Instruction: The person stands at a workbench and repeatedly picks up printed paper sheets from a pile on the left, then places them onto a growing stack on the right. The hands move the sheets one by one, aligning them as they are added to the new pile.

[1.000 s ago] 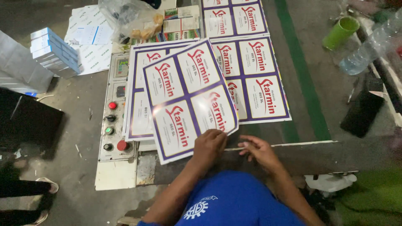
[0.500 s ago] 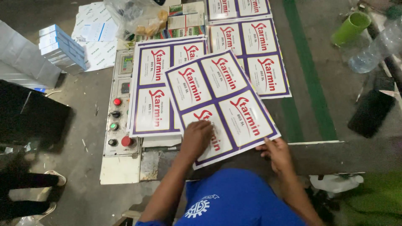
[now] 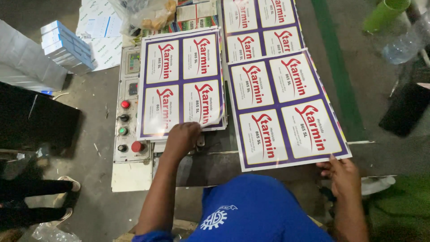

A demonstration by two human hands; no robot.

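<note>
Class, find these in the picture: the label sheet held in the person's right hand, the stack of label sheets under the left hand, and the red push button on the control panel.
Label sheet (image 3: 286,107), head view: centre of the sheet.
Stack of label sheets (image 3: 181,80), head view: middle of the top sheet.
Red push button (image 3: 137,146), head view: button cap.

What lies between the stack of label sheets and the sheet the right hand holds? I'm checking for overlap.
In the head view, only a narrow strip of dark machine surface separates the stack from the held sheet; they don't overlap.

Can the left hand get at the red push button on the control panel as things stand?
Probably yes: the left hand rests on the label sheet stack, and the red push button sits uncovered just beside it on the control panel.
</note>
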